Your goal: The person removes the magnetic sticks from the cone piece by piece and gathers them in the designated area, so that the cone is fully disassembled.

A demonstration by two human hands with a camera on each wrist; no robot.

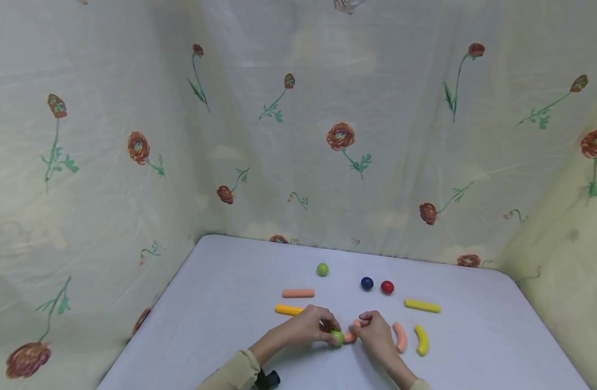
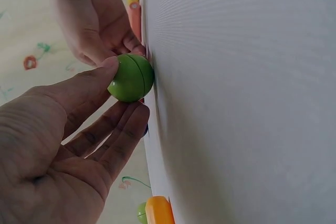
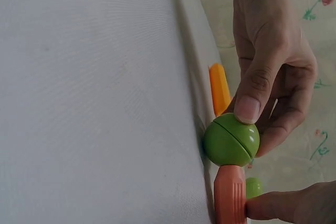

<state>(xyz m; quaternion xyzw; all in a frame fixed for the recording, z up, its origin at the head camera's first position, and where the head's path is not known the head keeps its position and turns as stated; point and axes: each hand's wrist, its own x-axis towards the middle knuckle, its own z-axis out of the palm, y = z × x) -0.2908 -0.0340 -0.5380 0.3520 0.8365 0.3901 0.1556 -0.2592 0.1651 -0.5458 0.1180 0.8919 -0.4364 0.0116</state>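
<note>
My left hand (image 1: 308, 325) pinches a green ball (image 1: 337, 338) between thumb and fingers, low over the white tabletop. In the left wrist view, a groove runs around the green ball (image 2: 131, 77). My right hand (image 1: 376, 336) grips a curved salmon-pink rod (image 1: 349, 338) just right of the ball. The right wrist view shows the end of the salmon rod (image 3: 230, 192) against the ball (image 3: 231, 140), with a right-hand finger (image 3: 273, 205) on its side. The far part of that rod is partly hidden by the fingers.
An orange rod (image 1: 287, 310) and a straight salmon rod (image 1: 298, 293) lie beyond the left hand. Farther back are another green ball (image 1: 322, 269), a blue ball (image 1: 367, 283) and a red ball (image 1: 387, 287). Rightward lie a curved salmon rod (image 1: 400, 337), a curved yellow rod (image 1: 421, 340) and a straight yellow rod (image 1: 422, 306).
</note>
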